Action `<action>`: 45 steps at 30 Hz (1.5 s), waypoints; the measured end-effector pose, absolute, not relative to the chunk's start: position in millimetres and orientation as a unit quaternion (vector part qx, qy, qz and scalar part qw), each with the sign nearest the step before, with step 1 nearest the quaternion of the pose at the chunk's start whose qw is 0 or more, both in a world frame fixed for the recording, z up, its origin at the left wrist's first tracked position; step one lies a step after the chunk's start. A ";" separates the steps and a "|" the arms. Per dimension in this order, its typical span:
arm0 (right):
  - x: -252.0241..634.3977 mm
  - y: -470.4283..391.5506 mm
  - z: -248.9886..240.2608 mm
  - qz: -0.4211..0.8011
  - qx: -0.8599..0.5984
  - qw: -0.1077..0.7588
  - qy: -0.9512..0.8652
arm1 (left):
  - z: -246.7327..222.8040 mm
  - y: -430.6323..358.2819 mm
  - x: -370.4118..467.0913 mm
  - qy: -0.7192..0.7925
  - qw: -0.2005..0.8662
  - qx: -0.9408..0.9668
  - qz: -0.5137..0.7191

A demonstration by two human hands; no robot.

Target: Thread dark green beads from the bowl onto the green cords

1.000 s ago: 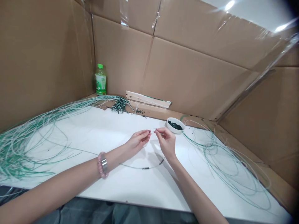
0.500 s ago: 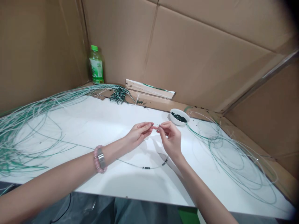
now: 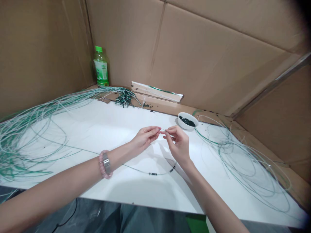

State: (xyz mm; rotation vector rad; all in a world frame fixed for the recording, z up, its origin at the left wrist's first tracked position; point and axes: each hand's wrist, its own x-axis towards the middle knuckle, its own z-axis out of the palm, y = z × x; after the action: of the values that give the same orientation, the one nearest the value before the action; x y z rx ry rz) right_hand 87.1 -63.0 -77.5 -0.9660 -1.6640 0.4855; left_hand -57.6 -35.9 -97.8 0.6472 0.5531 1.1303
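Over the middle of the white table, my left hand (image 3: 145, 137) pinches a tiny dark piece, probably a bead, between thumb and forefinger. Facing it closely, my right hand (image 3: 178, 142) is closed in a pinch on a thin green cord, its tip pointing at the left fingertips. The cord (image 3: 138, 170) loops down below the hands and lies across the table, passing under my left forearm. Small black beads (image 3: 153, 174) are threaded on it in one group, with more black beads (image 3: 172, 169) beneath my right wrist. My fingers partly hide the cord's end.
A white bowl (image 3: 181, 124) of dark beads stands behind my right hand. Green and white cords (image 3: 29, 129) spread at the left, ending in a dark beaded bunch (image 3: 123, 97). Looped cords (image 3: 243, 161) lie right. A green bottle (image 3: 101, 69) stands against cardboard walls (image 3: 206, 55).
Both hands keep nearly the same pinched pose, with only tiny finger movement at the cord's tip. The whole view has shifted very slightly.
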 end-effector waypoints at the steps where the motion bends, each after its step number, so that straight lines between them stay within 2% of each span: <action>1: 87.4 -63.0 -77.3 0.204 -0.407 0.545 -0.703 | -97.4 -36.1 -57.7 0.256 0.760 0.298 0.518; 24: 88.5 -62.7 -76.1 0.201 -0.408 0.534 -0.712 | -96.2 -36.9 -58.9 0.250 0.756 0.317 0.515; 45: 88.8 -57.2 -80.3 0.297 -0.452 0.534 -0.650 | -87.8 -41.4 -56.8 0.300 0.659 0.455 0.518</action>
State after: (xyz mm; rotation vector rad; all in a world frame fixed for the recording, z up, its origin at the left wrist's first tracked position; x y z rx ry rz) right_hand 88.8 -57.2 -80.3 -1.0767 -1.5490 0.7067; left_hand -56.8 -41.4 -87.8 1.0298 0.6794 1.1719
